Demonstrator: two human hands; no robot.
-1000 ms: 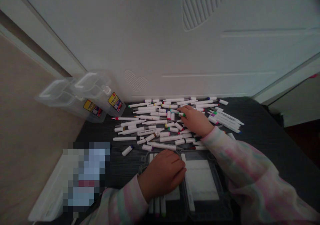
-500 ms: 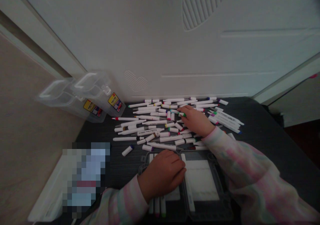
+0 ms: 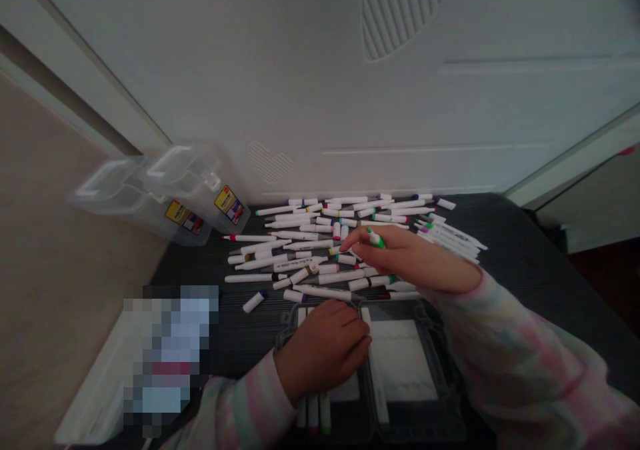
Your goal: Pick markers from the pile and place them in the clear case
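My right hand [image 3: 400, 253] is raised over the loose markers, closed around a marker with a green end [image 3: 376, 238]; the rest of that marker is hidden by the hand. Below, my left hand [image 3: 325, 347] is closed at the middle of an open clear plastic case [image 3: 453, 397]. Its fingertips pinch a white marker [image 3: 379, 377] that lies along the case's middle. Several markers [image 3: 313, 410] show in the left half of the case, partly under my left hand and wrist. Loose white markers and caps [image 3: 305, 243] are spread behind the case.
Two clear plastic boxes [image 3: 187, 190] with yellow labels stand at the back left, by the white panel [image 3: 300, 70]. A blurred-out object [image 3: 175, 350] lies at the front left. The dark tabletop [image 3: 530, 290] extends to the right.
My right hand has lifted from the loose markers and come nearer, toward the case, bringing the green-ended marker with it. My left hand stays in place.
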